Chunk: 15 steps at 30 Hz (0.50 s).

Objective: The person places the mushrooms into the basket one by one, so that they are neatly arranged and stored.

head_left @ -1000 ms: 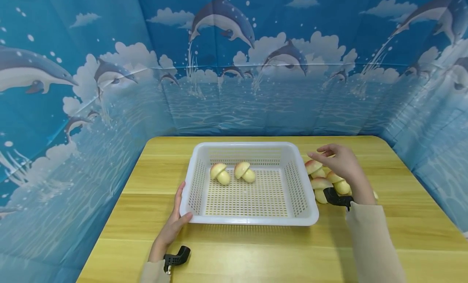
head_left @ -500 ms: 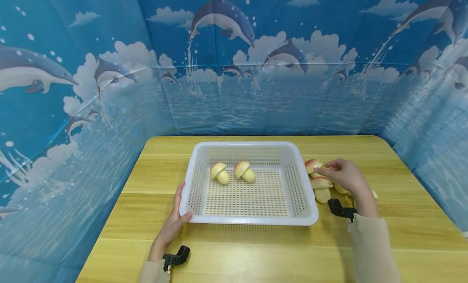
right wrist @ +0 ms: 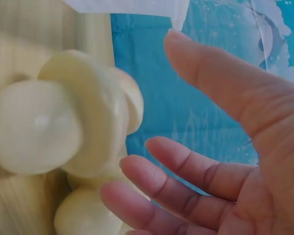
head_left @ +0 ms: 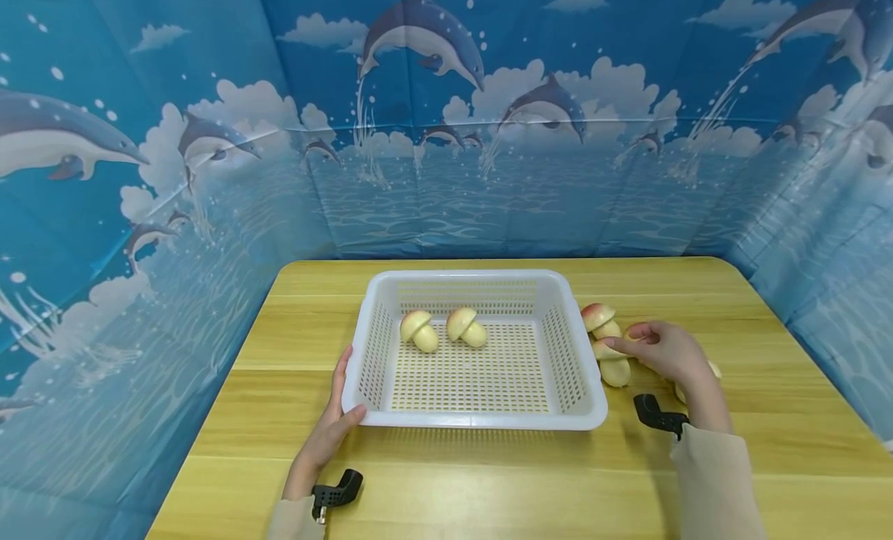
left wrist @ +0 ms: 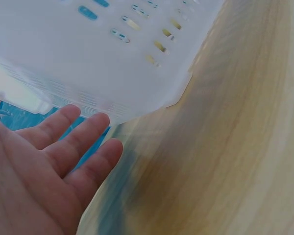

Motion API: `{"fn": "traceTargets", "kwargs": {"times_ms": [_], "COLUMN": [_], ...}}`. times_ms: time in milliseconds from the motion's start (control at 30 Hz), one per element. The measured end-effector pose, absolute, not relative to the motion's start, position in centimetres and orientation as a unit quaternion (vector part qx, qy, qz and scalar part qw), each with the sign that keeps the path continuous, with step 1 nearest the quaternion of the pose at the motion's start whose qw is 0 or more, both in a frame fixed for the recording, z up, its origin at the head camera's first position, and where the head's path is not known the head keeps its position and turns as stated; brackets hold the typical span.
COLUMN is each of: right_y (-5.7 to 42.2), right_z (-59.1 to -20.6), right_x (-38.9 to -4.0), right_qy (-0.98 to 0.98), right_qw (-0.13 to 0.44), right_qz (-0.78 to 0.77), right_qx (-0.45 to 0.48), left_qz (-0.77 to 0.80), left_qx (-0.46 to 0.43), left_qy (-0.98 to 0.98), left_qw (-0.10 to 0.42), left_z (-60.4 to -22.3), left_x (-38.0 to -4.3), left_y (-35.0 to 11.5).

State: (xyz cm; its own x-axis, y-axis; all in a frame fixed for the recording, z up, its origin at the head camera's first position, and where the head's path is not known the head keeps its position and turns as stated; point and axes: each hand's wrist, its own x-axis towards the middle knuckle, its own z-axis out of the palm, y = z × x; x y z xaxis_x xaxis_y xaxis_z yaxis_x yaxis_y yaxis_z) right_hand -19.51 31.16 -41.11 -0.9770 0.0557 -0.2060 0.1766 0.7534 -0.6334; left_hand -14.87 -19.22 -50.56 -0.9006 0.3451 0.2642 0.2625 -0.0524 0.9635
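A white plastic basket [head_left: 470,421] stands on the wooden table with two toy mushrooms [head_left: 422,335] inside it. My left hand [head_left: 326,435] rests at the basket's front left corner, its thumb at the rim and fairly straight fingers along the outer wall. To the right of the basket lies a group of cream toy mushrooms [head_left: 615,371] with reddish caps. Over this group reaches my right hand [head_left: 666,354], partly covering it. In the right wrist view, thumb and fingers [right wrist: 137,171] are spread apart beside a mushroom [right wrist: 34,127], with nothing between them.
The yellow wood-grain table [head_left: 453,486] extends around the basket. A blue curtain [head_left: 432,199] printed with dolphins hangs behind and along the sides. Each wrist wears a black camera mount [head_left: 338,490].
My right hand has come down and toward me over the mushroom group, uncovering the farthest mushroom. The left hand and the basket have stayed in place.
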Motion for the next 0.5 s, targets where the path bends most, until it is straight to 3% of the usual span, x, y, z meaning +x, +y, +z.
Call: {"fn": "traceTargets", "kwargs": {"times_ms": [500], "right_y": [31.8], "right_z": [-42.8], "right_x": [-18.9], "right_qy": [0.950], "right_qw": [0.089], "right_qz": [-0.294], "right_qx": [0.058], "left_qz": [0.693], "left_qx": [0.217], "left_qy": [0.687], "left_qw": [0.035], "left_z": [-50.7], "left_x": [-15.0], "left_y": [-19.3]}}
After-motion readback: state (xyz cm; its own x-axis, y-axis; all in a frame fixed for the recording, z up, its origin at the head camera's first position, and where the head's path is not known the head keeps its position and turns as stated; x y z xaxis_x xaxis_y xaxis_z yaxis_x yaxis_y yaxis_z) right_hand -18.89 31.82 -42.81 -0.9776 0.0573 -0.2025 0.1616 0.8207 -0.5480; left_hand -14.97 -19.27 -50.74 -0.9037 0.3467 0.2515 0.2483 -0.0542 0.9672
